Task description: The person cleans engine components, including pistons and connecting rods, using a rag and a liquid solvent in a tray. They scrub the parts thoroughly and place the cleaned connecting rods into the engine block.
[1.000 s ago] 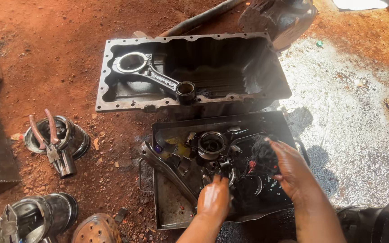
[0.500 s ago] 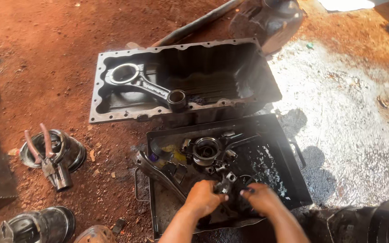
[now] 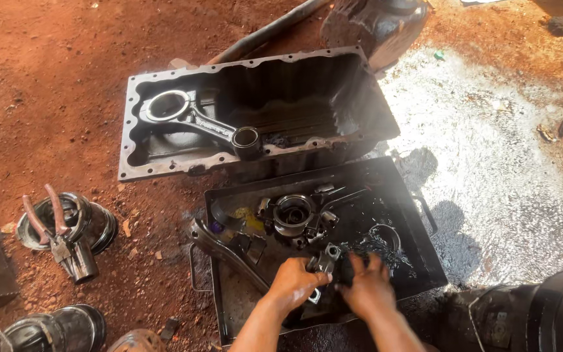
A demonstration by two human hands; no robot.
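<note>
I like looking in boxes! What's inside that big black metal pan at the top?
Inside the big oil pan lies one connecting rod, its big ring at the left end and small ring at the right. The pan's deep right end is in dark shadow, so anything there is hidden.

**Red dirt under everything**

I'm working over bare red earth, with a pale wet patch to my right. On it sit a deep black oil pan, a shallow black tray just below it, and, well off to my left, a metal cylinder with red-handled pliers on top. A long bar lies beyond the pan.
</note>
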